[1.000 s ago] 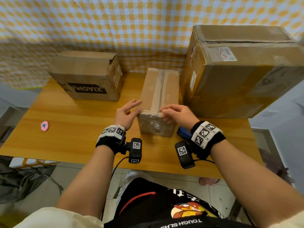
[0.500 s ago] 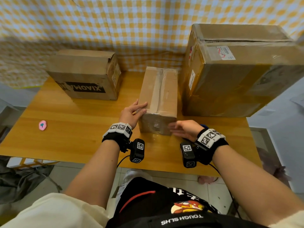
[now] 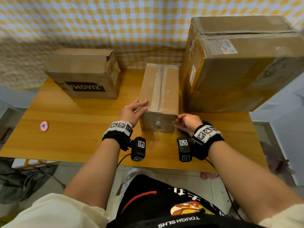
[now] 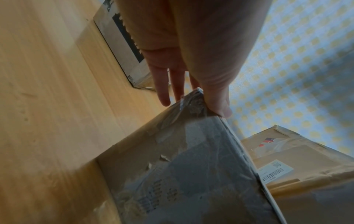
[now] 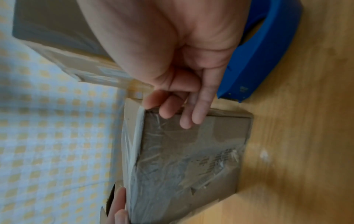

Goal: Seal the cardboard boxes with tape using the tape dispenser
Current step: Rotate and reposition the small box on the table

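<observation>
A narrow cardboard box (image 3: 160,96) with a tape strip along its top seam lies lengthwise mid-table. My left hand (image 3: 131,111) grips its near left corner, thumb on the top edge and fingers down the left side; the left wrist view shows the hand (image 4: 195,104) on the box (image 4: 191,174). My right hand (image 3: 184,122) holds the near right corner, with the thumb at the top edge and curled fingers on the taped front face; the right wrist view shows the hand (image 5: 172,109) and the box (image 5: 187,159). The blue tape dispenser (image 3: 205,125) lies on the table behind that hand, also seen as the dispenser (image 5: 268,53).
A Xiaomi-printed box (image 3: 83,74) sits at the back left and a large taped box (image 3: 238,66) fills the back right, close beside the narrow box. A small pink object (image 3: 44,126) lies far left on the wooden table (image 3: 74,137). Checkered cloth hangs behind.
My right hand came down off the box's top near end to its near right corner. My left hand closed in from beside the box onto the near left corner.
</observation>
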